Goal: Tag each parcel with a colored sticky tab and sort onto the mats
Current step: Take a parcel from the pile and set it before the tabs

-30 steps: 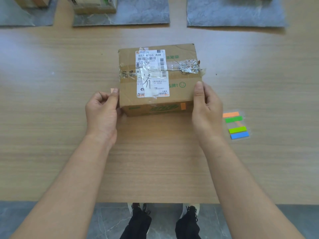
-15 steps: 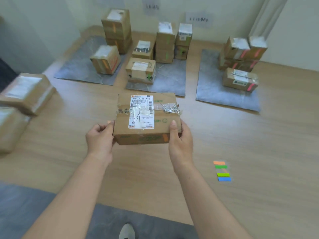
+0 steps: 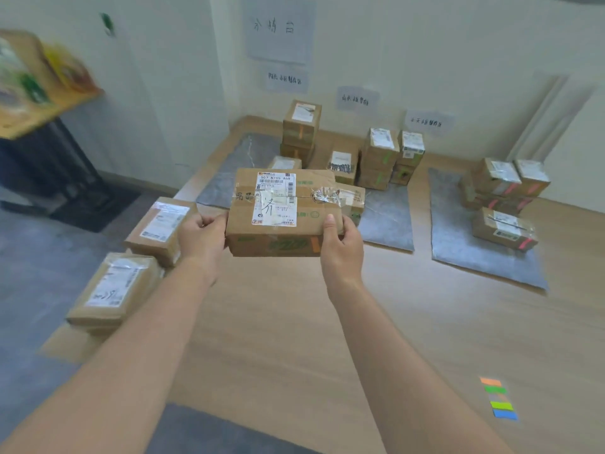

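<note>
We hold the brown cardboard parcel [image 3: 281, 213], white-labelled, tape-wrapped, orange tab on its front, gripped between our left hand [image 3: 201, 235] and right hand [image 3: 342, 245].

parcel [image 3: 281, 213]: matt brown cardboard, glossy crinkled tape (paper label) | table [image 3: 294, 339]: smooth wood-grain | mats [image 3: 458, 244]: matt grey

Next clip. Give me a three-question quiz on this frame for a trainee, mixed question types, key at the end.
1. True or false: the left hand and right hand both grip the parcel.
2. The sticky tab on that parcel's near side is: A orange, B blue, C green.
3. Which mat holds the pink-tabbed parcels?
Key: 1 true; 2 A; 3 the right mat.
</note>
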A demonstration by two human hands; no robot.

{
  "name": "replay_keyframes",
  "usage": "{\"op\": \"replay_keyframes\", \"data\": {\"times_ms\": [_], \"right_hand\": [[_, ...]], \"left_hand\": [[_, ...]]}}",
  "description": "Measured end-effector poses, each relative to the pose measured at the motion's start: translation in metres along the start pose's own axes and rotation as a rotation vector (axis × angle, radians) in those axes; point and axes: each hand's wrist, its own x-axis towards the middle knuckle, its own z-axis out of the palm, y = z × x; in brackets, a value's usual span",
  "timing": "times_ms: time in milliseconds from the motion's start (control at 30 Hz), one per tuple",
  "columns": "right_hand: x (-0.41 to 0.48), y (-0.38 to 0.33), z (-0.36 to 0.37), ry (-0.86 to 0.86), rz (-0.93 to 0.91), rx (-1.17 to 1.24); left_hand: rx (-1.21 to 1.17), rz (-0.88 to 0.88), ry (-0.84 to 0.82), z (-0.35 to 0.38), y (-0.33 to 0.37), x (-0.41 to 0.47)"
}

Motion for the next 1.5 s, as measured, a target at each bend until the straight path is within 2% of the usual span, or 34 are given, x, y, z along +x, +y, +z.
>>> {"op": "replay_keyframes", "data": {"times_ms": [167, 367, 767, 1167, 1367, 1500], "right_hand": [[0.022, -0.021, 0.085, 0.057, 0.043, 0.052], [0.065, -0.028, 0.161, 0.046, 0.076, 0.049], [0.187, 0.036, 0.313, -0.069, 0.119, -0.027], [0.255, 0.101, 0.367, 0.041, 0.229, -0.139], [0.264, 0.128, 0.379, 0.255, 0.233, -0.267], [0.267, 0.137, 0.380, 0.342, 0.209, -0.227]], "left_hand": [[0.023, 0.004, -0.075, -0.024, 0.045, 0.084], [0.051, 0.001, -0.035, -0.020, 0.068, 0.176], [0.009, -0.057, 0.072, -0.012, 0.058, 0.370], [-0.004, -0.289, -0.099, 0.038, 0.013, 0.498], [0.029, -0.335, -0.139, 0.050, -0.011, 0.528], [0.013, -0.364, -0.153, 0.056, -0.025, 0.530]]}}
